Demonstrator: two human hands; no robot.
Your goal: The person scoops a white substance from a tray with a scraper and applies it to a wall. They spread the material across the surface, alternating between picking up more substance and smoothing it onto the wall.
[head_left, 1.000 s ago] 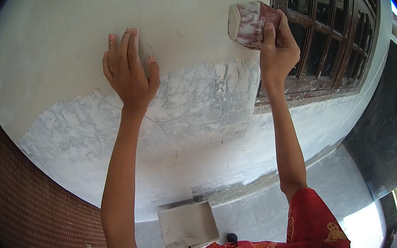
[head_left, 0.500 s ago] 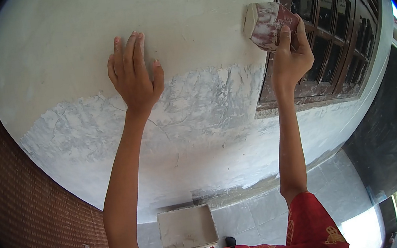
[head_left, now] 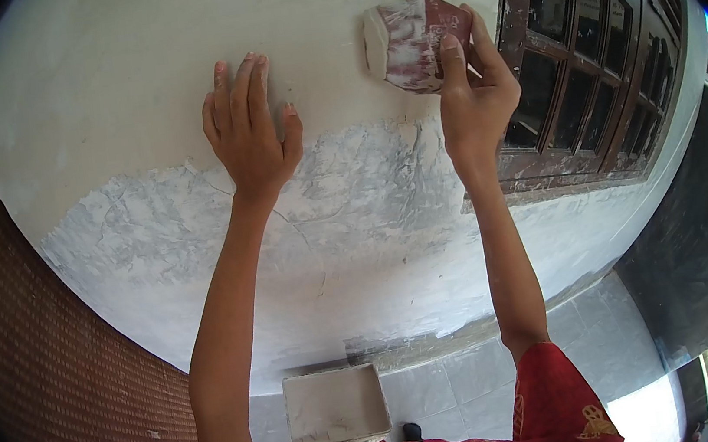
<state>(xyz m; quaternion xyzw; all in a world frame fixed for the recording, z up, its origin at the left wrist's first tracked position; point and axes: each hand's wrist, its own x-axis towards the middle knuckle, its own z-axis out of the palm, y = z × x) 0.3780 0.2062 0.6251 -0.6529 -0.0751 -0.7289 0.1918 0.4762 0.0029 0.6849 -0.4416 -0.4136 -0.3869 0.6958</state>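
Note:
My right hand [head_left: 475,94] grips a maroon putty scraper [head_left: 419,43], thumb on its near face and fingers behind. White paste smears the scraper, and its left edge is thickly coated and lies at the wall [head_left: 325,41]. My left hand [head_left: 250,132] rests with fingers spread against the cream-coated part of the wall, holding nothing. Below both hands runs a rough grey-white patch [head_left: 351,191] with a ragged upper border.
To the right is a dark wooden window [head_left: 568,66] with glass panes and paint-spattered frame. A rectangular tub [head_left: 337,406] of pale paste stands on the grey tiled floor [head_left: 430,387] near my feet. A woven brown panel [head_left: 74,366] borders the left side.
My right hand has moved left with the scraper, from beside the window frame onto the wall. My left hand stays on the wall, and the view has shifted slightly.

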